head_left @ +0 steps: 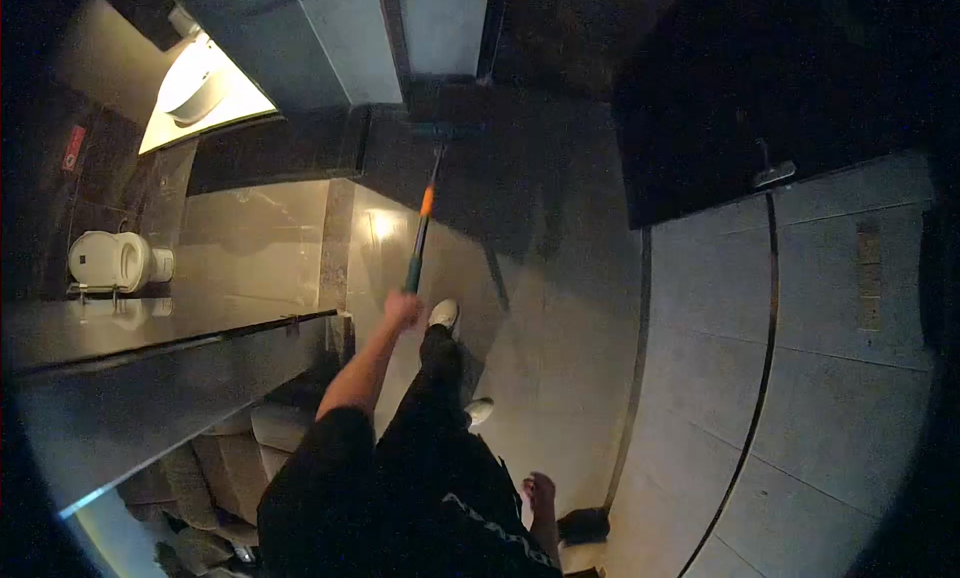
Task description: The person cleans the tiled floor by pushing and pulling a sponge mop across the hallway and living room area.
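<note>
So, closest in, the right hand (540, 490) is hanging low by the hip, fingers loosely curled; I don't see anything in it, but can't tell how closed it is. Bit further out, the left hand (403, 310) is wrapped around the grip end of a long-handled floor tool (420, 240), holding it one-handed. Both pale shoes (445, 316) are on the floor (560, 338), one ahead of the other. The handle runs away from the fist, past an orange section (427, 201), to a wide, dark head (450, 132) near the floor's far edge, towards the far left corner by the grey panels (360, 38). Over on the left there's a side opening with a toilet (128, 262) and, further off, a lit washbasin (198, 98). As for progress, I'd call it mid-use: tool's in hand, head's reaching right out there, not put away. Floor's shinier on the near side, but that could just be the lighting, so no idea how much is covered or left. Too dark to say if the head's touching down.
</note>
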Demonstrator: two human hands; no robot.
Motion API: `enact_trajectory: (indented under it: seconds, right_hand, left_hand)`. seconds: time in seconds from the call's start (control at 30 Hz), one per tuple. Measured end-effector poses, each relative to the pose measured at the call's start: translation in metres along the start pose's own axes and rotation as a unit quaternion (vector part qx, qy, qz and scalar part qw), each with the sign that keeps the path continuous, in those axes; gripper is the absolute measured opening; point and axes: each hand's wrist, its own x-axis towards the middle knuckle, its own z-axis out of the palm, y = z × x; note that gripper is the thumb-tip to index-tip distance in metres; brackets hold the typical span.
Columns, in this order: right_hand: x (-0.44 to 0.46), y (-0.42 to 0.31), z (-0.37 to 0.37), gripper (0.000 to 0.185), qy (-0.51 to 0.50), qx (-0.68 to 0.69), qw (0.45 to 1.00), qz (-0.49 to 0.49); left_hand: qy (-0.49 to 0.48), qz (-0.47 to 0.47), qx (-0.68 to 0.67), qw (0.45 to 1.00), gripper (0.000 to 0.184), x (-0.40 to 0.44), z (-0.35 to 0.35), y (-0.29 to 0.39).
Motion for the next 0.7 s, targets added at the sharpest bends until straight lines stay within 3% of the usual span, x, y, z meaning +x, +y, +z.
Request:
enact_trajectory:
  seconds: [0.07,0.13,0.2,0.23,0.3,0.33,0.4,0.47,0.53,0.6,0.7]
  right_hand:
    - [0.006,-0.027,0.038,0.017,0.018,-0.001,1.0,-0.01]
    - [0.005,-0.055,0.079,0.018,0.033,0.003,0.999,-0.008]
    - [0.0,-0.078,0.117,0.02,0.046,-0.049,0.998,-0.015]
    - [-0.003,-0.089,0.136,0.021,0.053,-0.074,0.996,-0.018]
    - [0.005,-0.095,0.153,0.02,0.051,-0.086,0.995,-0.008]
    - [0.011,-0.095,0.16,0.02,0.051,-0.093,0.994,-0.011]
    - [0.014,-0.083,0.151,0.02,0.057,-0.132,0.989,-0.039]
    - [0.004,-0.076,0.149,0.021,0.041,-0.148,0.988,0.01]
    - [0.01,-0.077,0.154,0.021,0.025,-0.132,0.989,0.068]
    - [-0.002,-0.083,0.155,0.021,0.039,-0.157,0.985,0.063]
    - [-0.007,-0.083,0.144,0.022,0.045,-0.188,0.979,0.063]
  left_hand:
    - [-0.042,0.038,-0.104,0.993,0.016,0.041,-0.006,0.044]
    - [-0.038,0.064,-0.074,0.994,0.017,0.087,-0.013,0.082]
    - [-0.02,0.015,-0.068,0.997,0.018,0.115,-0.026,0.13]
    - [-0.054,0.047,-0.129,0.989,0.018,0.134,-0.04,0.137]
    - [0.009,0.025,-0.038,0.999,0.017,0.18,-0.054,0.165]
    - [-0.024,0.016,-0.033,0.999,0.017,0.191,-0.058,0.172]
    - [-0.033,0.017,-0.024,0.999,0.017,0.19,-0.062,0.161]
    - [-0.006,0.073,-0.067,0.995,0.019,0.176,-0.062,0.127]
    - [-0.025,0.04,-0.065,0.997,0.013,0.167,-0.043,0.089]
    - [-0.071,0.023,-0.17,0.983,0.012,0.137,-0.032,0.064]
    - [-0.046,0.005,-0.091,0.995,0.012,0.09,-0.021,0.044]
